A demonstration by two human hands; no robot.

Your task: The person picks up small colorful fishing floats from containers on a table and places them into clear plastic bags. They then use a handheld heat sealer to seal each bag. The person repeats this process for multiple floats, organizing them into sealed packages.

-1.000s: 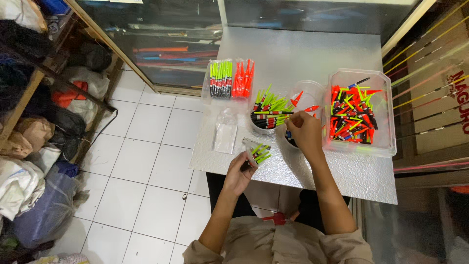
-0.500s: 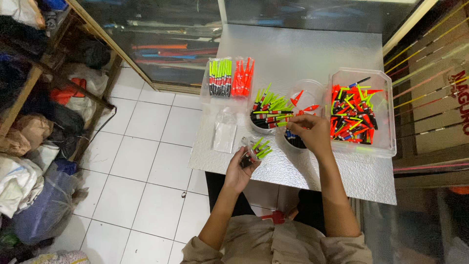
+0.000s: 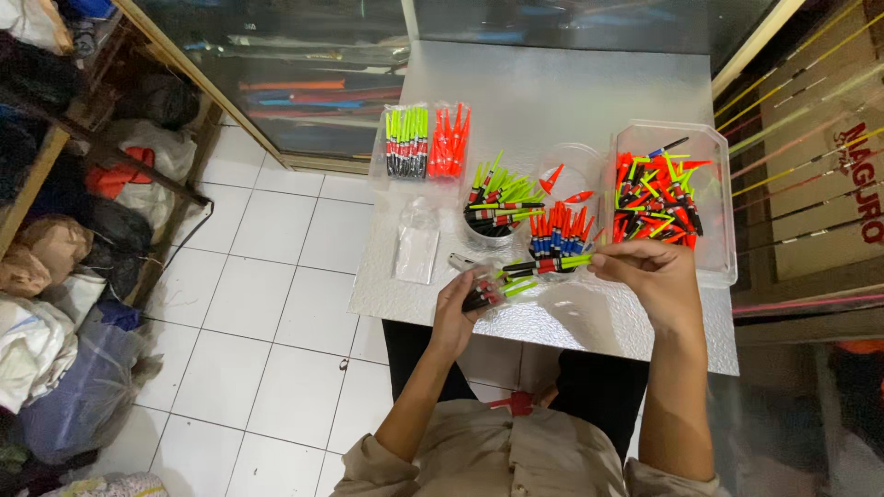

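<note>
Head view, looking down at a grey table (image 3: 552, 101) in the centre and upper right of the frame. Left hand (image 3: 465, 308), centre of frame at the near table edge: fingers closed around a small bundle of green-tipped floats (image 3: 493, 290). Right hand (image 3: 645, 271), right of centre: fingers pinched on the end of 1 green float (image 3: 543, 265) lying roughly level, its far end reaching toward the bundle; contact between the 2 not resolvable. Just above the hands, 2 round tubs: green floats in the left tub (image 3: 493, 207), orange ones in the right tub (image 3: 557, 235). Clear tray (image 3: 718, 198) of mixed orange and green floats at the right table edge. 2 flat packs (image 3: 425, 140), green and orange, near the table's upper left. Clear bag (image 3: 416, 244) left of the tubs. White tiled floor (image 3: 267, 304) to the left.
</note>
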